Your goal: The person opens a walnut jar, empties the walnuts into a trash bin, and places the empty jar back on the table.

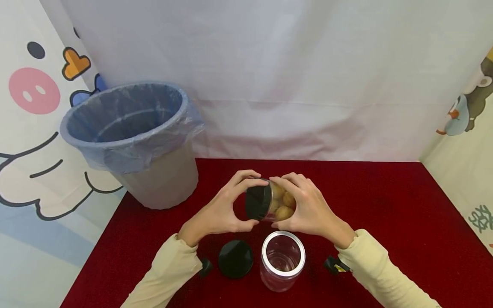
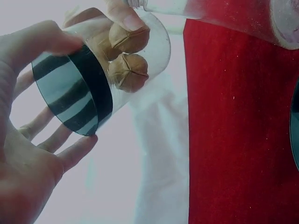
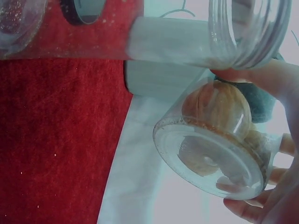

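Observation:
A clear jar (image 1: pixel 275 216) of walnuts (image 1: pixel 284 212) is tipped on its side above the table, its black lid (image 1: pixel 257 201) toward the left. My left hand (image 1: pixel 221 211) grips the lid, thumb below and fingers over the top in the head view. Around the jar's base end, my right hand (image 1: pixel 308 205) holds the clear body. The left wrist view shows walnuts (image 2: pixel 128 72) behind the plastic and the lid (image 2: pixel 70 95) on the jar mouth. Seen from the right wrist, the jar's round base (image 3: pixel 208 161) faces the camera.
An open clear jar (image 1: pixel 278 282) with a silver rim stands upright just below the hands. Left of it a second black lid (image 1: pixel 236 259) lies on the red tablecloth (image 1: pixel 366 205). A bin (image 1: pixel 169 179) lined with a blue bag stands at the back left.

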Motion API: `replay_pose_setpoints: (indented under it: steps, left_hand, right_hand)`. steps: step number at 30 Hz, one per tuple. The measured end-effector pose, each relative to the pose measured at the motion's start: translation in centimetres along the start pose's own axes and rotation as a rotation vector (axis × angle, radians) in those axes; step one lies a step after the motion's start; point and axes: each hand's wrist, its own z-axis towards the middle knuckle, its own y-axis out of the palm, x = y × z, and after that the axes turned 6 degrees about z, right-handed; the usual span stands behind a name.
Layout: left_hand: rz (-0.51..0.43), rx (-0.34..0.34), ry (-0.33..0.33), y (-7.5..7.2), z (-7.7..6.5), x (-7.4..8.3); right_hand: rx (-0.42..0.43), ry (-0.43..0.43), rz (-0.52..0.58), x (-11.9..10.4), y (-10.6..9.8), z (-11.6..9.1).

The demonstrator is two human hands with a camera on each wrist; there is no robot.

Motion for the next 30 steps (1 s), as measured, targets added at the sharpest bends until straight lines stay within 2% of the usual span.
replay_pose_setpoints:
  steps: [10,30]
  left_hand:
    - [-0.056,0.063,-0.095,0.21,-0.06,0.05]
    - [-0.038,0.174,-0.107,0.20,-0.21,0.11]
  right_hand:
    - [-0.002,0.004,-0.002,-0.29,-0.32,0.09]
    - [-0.002,0.009,-0.003,-0.84,-0.79,0.14]
